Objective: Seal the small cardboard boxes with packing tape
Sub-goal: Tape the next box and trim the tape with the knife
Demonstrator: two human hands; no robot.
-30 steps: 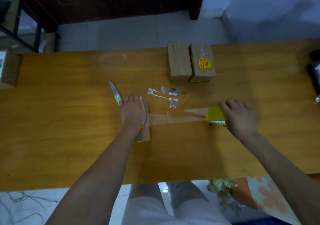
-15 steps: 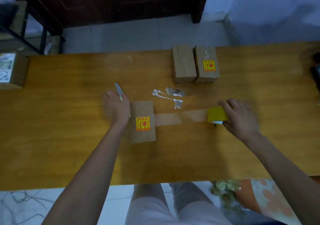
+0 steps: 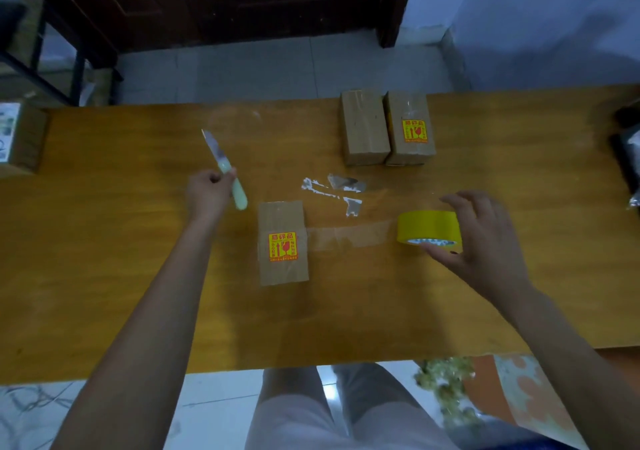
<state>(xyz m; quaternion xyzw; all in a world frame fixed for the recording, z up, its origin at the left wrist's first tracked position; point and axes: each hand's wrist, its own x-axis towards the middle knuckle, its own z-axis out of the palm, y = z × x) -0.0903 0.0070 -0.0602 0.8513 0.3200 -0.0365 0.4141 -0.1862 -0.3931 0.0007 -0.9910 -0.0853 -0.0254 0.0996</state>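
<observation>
Your left hand [image 3: 207, 191] grips the knife [image 3: 225, 169] above the counter [image 3: 104, 241]. Your right hand [image 3: 485, 241] holds the tape roll [image 3: 427, 226], fingers spread. Its strip [image 3: 346, 238] apparently reaches the box [image 3: 282, 243].

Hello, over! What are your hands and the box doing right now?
Left hand grips knife. Right hand holds tape roll. Tape strip joins roll to box, uncut.

On the orange wooden table [image 3: 104, 276], the small cardboard box with a red-and-yellow sticker [image 3: 283, 241] sat centrally. At three o'clock a clear tape strip [image 3: 349, 238] ran to the yellow tape roll [image 3: 428, 227], barring that side. Torn tape scraps [image 3: 332, 189] lay at one o'clock, two sealed brown boxes [image 3: 386, 127] beyond. Bare wood lay open at six and nine o'clock.
</observation>
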